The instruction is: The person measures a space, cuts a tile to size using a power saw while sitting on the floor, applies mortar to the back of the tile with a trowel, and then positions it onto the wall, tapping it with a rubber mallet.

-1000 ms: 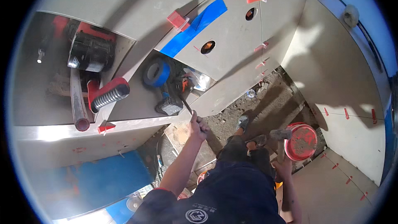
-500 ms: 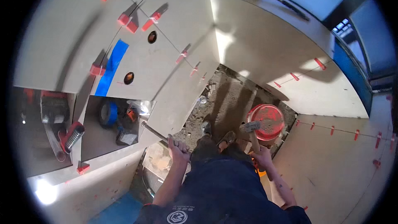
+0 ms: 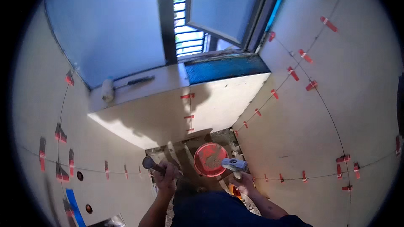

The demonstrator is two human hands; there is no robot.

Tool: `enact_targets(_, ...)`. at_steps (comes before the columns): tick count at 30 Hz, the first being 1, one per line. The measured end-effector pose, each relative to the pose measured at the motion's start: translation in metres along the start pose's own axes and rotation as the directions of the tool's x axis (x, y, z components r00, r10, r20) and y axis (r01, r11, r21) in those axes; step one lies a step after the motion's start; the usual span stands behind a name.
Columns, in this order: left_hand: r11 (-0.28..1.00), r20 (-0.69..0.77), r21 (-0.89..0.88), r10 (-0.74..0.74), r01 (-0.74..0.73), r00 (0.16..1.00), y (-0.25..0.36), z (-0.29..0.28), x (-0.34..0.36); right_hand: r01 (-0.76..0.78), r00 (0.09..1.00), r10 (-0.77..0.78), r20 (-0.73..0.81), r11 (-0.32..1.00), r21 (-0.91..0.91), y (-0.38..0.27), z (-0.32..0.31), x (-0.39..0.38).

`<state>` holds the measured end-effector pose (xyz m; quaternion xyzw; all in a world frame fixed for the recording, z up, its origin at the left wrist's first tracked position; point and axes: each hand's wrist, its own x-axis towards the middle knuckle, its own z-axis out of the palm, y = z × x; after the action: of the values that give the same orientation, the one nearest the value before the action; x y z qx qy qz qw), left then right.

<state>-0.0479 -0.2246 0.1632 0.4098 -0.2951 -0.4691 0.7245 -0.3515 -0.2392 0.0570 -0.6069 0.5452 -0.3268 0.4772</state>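
My left hand [image 3: 167,178] is closed round a metal rod [image 3: 154,165], seen almost end-on with its dark round end pointing up and to the left. My right hand [image 3: 243,184] grips the handle of a hammer [image 3: 235,164], its grey steel head raised beside the rim of a red bucket [image 3: 203,169]. Greyish-brown mortar or sand fills the bucket, which stands on the floor between and beyond my hands. Neither tool touches the wall.
Large beige tiles cover the walls, with red levelling wedges [image 3: 328,24] along the joints. On the window ledge lies a white-headed mallet [image 3: 108,90] with a dark handle. A window sash [image 3: 227,8] stands ajar. Blue tape [image 3: 75,208] marks the left wall. Something orange [image 3: 234,190] sits below my right hand.
My view has swung right, from the wall niches to the window and right wall. Both hands keep their tools; the rod now points more toward me instead of toward the niche.
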Motion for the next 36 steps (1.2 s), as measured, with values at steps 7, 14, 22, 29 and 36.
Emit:
enact_targets(7,0.701,0.609,0.228,0.439,-0.675,0.661,0.054,0.139,0.198,-0.555,0.817,0.533,-0.22,0.83,-0.049,-0.049,-0.017,0.009)
enact_targets(14,0.741,0.689,0.555,-0.155,-0.378,0.708,0.036,0.228,0.38,-0.489,0.699,0.564,-0.44,0.825,0.283,-0.036,0.031,0.075)
enact_targets(22,0.813,0.766,0.492,-0.233,-0.313,0.599,-0.079,0.36,0.52,-0.424,0.596,0.384,-0.705,0.896,0.13,-0.092,0.042,0.146)
enact_targets(29,0.29,0.924,0.367,-0.001,-0.884,0.383,-0.145,0.404,0.492,-0.498,0.442,0.467,-0.766,0.838,0.223,-0.113,0.05,0.146)
enact_targets(36,0.367,0.941,0.331,-0.193,-0.869,0.277,-0.229,0.409,0.429,-0.472,0.227,0.674,-0.703,0.707,0.526,-0.12,0.052,0.144)
